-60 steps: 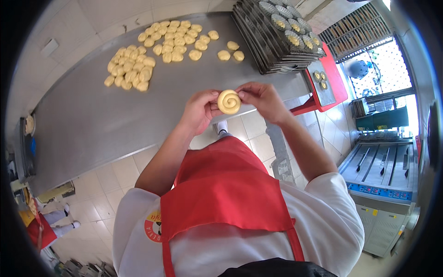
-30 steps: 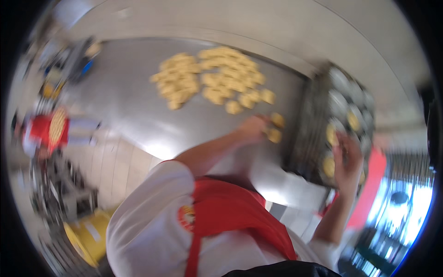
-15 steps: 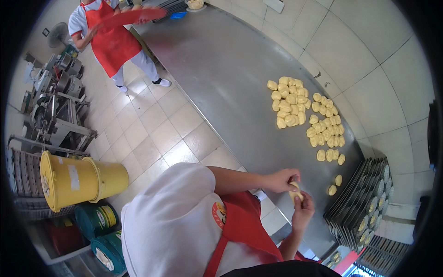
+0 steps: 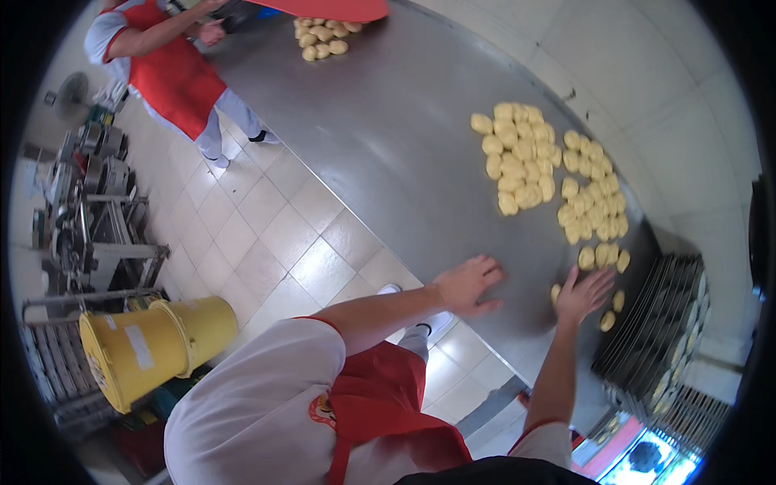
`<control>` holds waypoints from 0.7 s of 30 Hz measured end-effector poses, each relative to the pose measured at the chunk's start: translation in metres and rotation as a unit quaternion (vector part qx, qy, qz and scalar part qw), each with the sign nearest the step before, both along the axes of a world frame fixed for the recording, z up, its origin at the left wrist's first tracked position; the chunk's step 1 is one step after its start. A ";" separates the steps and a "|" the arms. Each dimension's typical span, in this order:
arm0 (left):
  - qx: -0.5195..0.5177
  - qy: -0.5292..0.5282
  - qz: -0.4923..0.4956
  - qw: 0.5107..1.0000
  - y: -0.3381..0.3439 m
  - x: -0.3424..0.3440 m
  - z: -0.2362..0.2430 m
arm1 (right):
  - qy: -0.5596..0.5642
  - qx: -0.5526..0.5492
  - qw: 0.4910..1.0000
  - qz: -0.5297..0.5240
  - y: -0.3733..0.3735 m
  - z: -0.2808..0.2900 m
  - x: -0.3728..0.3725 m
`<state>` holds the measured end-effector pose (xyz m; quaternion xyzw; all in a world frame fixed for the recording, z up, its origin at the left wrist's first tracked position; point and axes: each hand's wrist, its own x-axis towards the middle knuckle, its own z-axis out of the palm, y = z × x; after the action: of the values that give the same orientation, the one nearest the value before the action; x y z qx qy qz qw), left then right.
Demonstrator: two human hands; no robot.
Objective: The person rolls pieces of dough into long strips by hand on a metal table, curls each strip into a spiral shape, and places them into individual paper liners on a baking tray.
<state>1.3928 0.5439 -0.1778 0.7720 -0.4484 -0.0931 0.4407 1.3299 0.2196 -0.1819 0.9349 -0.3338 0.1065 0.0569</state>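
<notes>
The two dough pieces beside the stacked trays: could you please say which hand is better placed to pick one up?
Probably the right hand: its spread fingers are close to those dough pieces. The left hand is farther off, near the front edge of the metal table.

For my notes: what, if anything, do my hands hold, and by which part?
Nothing visibly held: the left hand and right hand are spread open.

The long grey metal worktop (image 4: 388, 162) carries pale yellow dough pieces: a large cluster (image 4: 517, 162), a looser cluster (image 4: 594, 202) just beside it along the wall side, a short row (image 4: 603, 256), and two single lumps (image 4: 613, 310) near a stack of dark trays (image 4: 647, 323). A smaller batch (image 4: 323, 36) lies well apart, at the far end.
</notes>
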 end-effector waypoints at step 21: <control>-0.054 0.065 -0.009 0.996 -0.016 -0.019 0.010 | 0.036 0.023 0.998 0.056 0.046 -0.017 -0.016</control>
<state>1.3737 0.5274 -0.1683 0.7352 -0.4303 -0.1223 0.5093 1.3140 0.2651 -0.1988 0.9565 -0.2808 0.0681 0.0413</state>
